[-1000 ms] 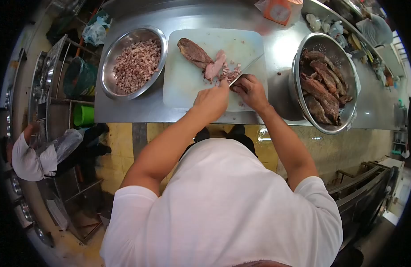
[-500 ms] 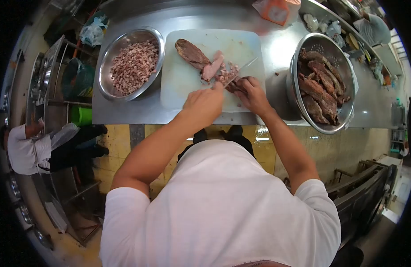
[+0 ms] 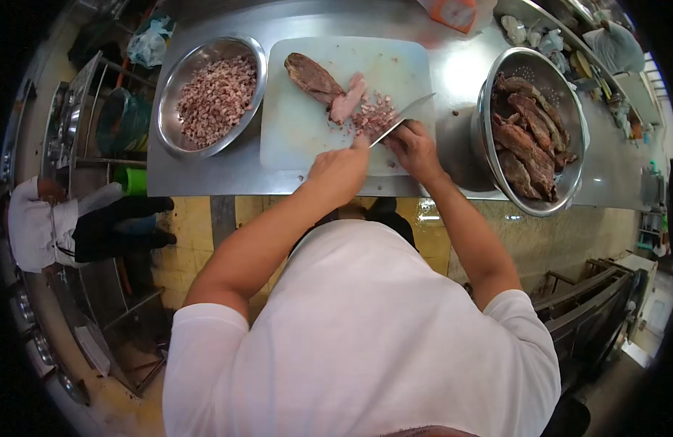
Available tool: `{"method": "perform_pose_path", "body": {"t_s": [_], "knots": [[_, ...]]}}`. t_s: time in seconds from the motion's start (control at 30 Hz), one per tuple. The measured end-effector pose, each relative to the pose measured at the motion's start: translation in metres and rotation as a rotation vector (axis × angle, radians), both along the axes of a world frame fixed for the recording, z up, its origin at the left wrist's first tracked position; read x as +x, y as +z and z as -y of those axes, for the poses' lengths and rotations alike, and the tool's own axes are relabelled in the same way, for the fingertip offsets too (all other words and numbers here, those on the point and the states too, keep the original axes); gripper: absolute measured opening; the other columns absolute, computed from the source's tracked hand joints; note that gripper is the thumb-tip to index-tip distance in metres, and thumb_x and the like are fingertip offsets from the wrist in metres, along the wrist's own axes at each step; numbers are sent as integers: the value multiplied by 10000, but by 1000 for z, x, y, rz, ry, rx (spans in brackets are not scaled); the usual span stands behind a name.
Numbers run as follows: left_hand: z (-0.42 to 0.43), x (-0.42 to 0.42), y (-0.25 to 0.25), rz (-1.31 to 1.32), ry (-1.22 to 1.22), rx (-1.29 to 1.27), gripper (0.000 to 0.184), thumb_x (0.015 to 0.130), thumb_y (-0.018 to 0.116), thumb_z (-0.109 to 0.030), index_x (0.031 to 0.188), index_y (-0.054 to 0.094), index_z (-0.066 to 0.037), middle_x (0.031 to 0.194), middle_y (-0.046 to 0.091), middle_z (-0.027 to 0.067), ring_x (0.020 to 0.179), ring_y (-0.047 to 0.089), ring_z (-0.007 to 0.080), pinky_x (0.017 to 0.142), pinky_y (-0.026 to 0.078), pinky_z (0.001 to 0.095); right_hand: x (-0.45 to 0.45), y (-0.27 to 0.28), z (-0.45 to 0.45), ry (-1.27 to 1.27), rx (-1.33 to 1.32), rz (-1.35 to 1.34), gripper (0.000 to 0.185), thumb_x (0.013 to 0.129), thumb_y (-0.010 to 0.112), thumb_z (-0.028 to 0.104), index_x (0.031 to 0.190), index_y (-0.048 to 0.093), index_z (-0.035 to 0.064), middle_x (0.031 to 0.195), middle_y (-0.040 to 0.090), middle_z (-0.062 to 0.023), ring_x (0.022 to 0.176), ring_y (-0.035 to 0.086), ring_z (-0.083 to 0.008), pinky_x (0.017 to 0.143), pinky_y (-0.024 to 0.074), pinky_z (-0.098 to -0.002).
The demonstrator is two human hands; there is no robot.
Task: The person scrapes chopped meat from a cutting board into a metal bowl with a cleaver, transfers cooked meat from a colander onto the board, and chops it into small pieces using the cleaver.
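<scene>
My left hand [image 3: 338, 173] is closed around the handle of a knife [image 3: 402, 119], its blade slanting up and to the right over the cutting board [image 3: 293, 138]. Bent fingers of my right hand [image 3: 416, 151] press on a piece of meat, mostly hidden behind them and the blade. Beside the blade lies a small heap of diced meat [image 3: 375, 114]. Farther left on the board rest a pale pink slice [image 3: 349, 100] and a larger dark-crusted chunk of meat [image 3: 312, 78].
Left of the board stands a steel bowl [image 3: 167, 120] of diced meat. To the right is a steel colander [image 3: 486, 138] holding several browned meat pieces. An orange-and-white bag [image 3: 454, 13] sits at the back of the steel table [image 3: 227, 175]. Another person [image 3: 41, 226] is at far left.
The knife has shifted slightly right and down, against my right hand's fingers. More of the diced heap shows now. The person at far left has moved a little.
</scene>
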State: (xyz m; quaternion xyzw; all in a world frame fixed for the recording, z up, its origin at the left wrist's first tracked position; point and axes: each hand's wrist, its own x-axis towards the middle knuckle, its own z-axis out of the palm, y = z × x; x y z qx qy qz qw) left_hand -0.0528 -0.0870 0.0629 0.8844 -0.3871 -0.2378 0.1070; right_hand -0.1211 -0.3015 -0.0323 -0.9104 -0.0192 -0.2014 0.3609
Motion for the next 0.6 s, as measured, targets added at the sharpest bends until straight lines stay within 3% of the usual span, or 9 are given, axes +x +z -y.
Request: {"method": "perform_pose_path", "body": {"t_s": [0.07,0.17,0.27,0.37,0.5,0.57,0.6], "knots": [[26,11,-9,23,-2,-121,266,907,493,-13,1165,466,48,893,708,317,878,708,496,805,531,594,3,-5,4,-1,-35,33,220,825,766,38,1041,722,47,1043,677,-138,976,637,-360,855,527,-443],[12,12,20,53,-86,-133,261,899,503,-6,1152,464,45,887,704,325,877,708,497,797,534,592,3,-7,1,-14,-43,79,208,820,785,40,1020,730,47,1035,683,-127,956,647,-342,827,533,-427],[-6,-4,31,-29,-30,37,233,892,510,2,1117,460,38,890,702,323,888,706,498,792,535,590,-2,-1,-1,-51,-4,65,208,823,783,41,1024,731,52,1039,686,-126,958,651,-336,827,536,-424],[17,6,-5,13,-36,-32,218,888,519,1,1095,455,29,897,703,322,887,707,498,791,533,589,-2,-4,-2,-38,6,14,218,838,771,53,1052,732,63,1050,686,-136,980,652,-347,850,539,-431],[13,11,24,50,-72,-76,219,887,513,7,1098,456,32,893,704,323,883,706,503,792,533,591,-2,-7,-1,-41,-7,56,211,843,771,69,1051,735,70,1050,688,-139,996,651,-355,871,543,-437],[-8,0,44,-14,-60,20,231,887,521,2,1109,466,35,885,705,314,865,705,505,782,542,584,-4,-1,-2,-52,1,70,210,842,773,70,1049,736,68,1047,688,-135,995,651,-354,872,543,-436],[-4,-2,31,-22,-62,25,231,887,521,2,1109,466,35,885,705,314,865,705,505,782,542,584,-6,0,-5,-43,3,83,209,842,774,71,1048,737,67,1044,689,-132,994,652,-352,872,544,-436]]}}
